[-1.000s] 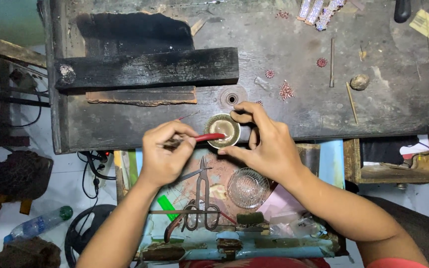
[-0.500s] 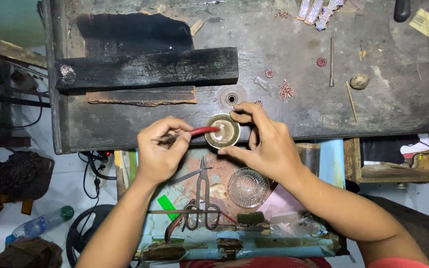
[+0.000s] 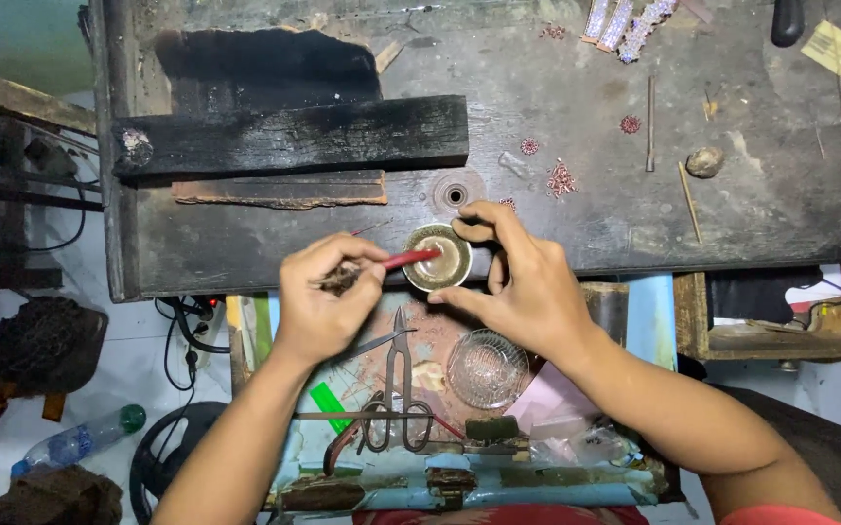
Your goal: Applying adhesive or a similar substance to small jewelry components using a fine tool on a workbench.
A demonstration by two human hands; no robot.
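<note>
Basically same setup as a second ago: left hand [image 3: 321,297] pinching the red-handled tool [image 3: 409,259], right hand [image 3: 518,282] gripping the small brass dish [image 3: 437,258] at the table's [image 3: 245,253] front edge. Only nudged a touch, tip still down in the dish, so probably mid-step. Lying nearly level, long axis left-right, handle at the left fingers, working end pointing right into the bowl.

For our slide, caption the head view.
Right hand steadies a small brass dish while left hand dips a red tool inside.
</note>
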